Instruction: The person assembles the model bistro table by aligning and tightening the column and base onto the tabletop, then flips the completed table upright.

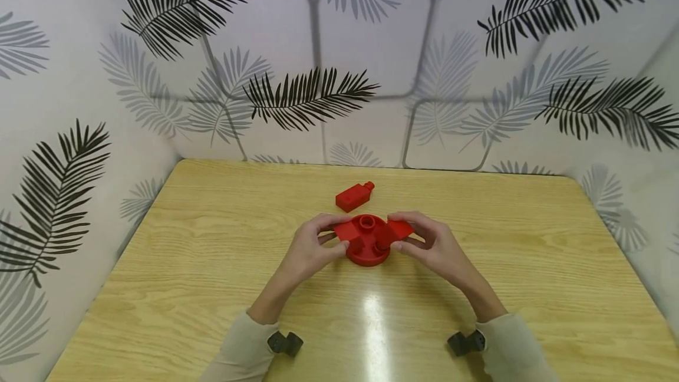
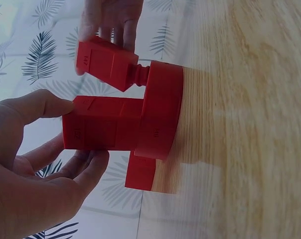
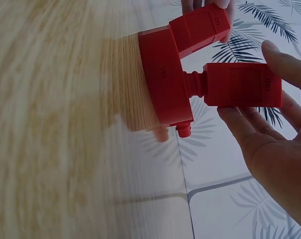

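Note:
A round red base (image 1: 368, 260) with raised round sockets stands on the wooden table. My left hand (image 1: 313, 246) grips a red bottle-shaped block (image 2: 103, 124) between thumb and fingers; its lower end meets the base and its neck is hidden. On the base's other side, my right hand (image 1: 435, 246) pinches a second red bottle-shaped block (image 3: 245, 84) by its wide end. That block's ribbed neck (image 3: 196, 84) points down and shows between its body and the base. The socket (image 1: 367, 221) at the back shows a hole. Small raised numbers mark the pieces.
A third red bottle-shaped block (image 1: 353, 197) lies on its side on the table (image 1: 239, 211), just behind the base. A wall covering (image 1: 366, 34) with leaf prints rises at the table's far edge. Dark wrist cameras (image 1: 285, 343) sit at both sleeves.

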